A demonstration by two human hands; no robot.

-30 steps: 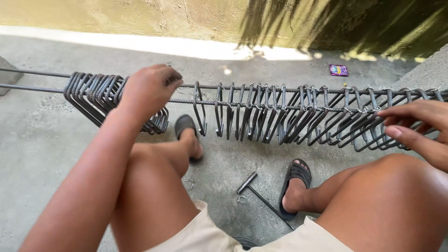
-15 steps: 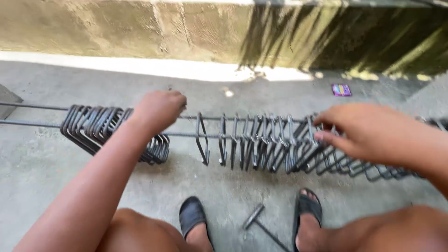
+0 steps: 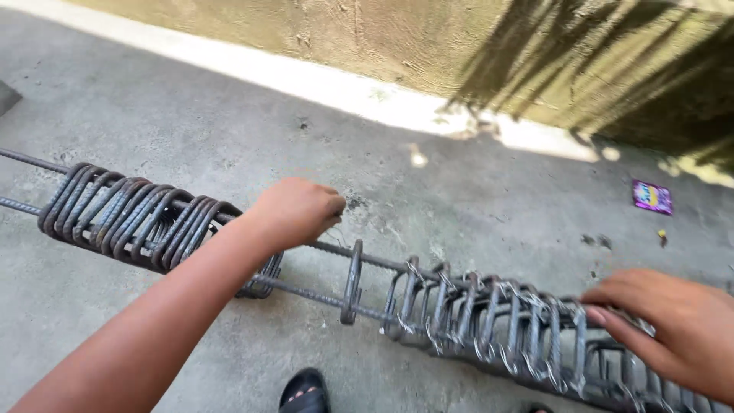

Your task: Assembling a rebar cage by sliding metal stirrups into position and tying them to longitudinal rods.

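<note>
1. Where the rebar cage lies across the concrete floor, it runs from the left edge down toward the lower right corner, built of ribbed long bars threaded through many bent steel stirrups.
2. On the left, a bunch of loose stirrups sits packed tight, dark grey and rounded at the corners, leaning to one side.
3. One single stirrup stands alone and nearly upright between the two groups.
4. On the right, the tied stirrups stand closely spaced, with thin bright wire twisted at their tops.
5. At the end of the loose bunch, the left hand curls knuckles-up into a narrow, closed grip at the upper long bar; what exactly its fingers pinch I cannot tell.
6. Near the lower right, the right hand rests flat on top of the tied stirrups, fingers stretched out and unclenched, pressing rather than clasping.
7. Below the cage, the toe of a black sandal shows at the bottom edge.
8. Farther out, a small purple wrapper, rectangular and shiny, lies on the floor at the right.
9. Behind it all, a rough ochre plastered wall carries leaf shadows.
</note>
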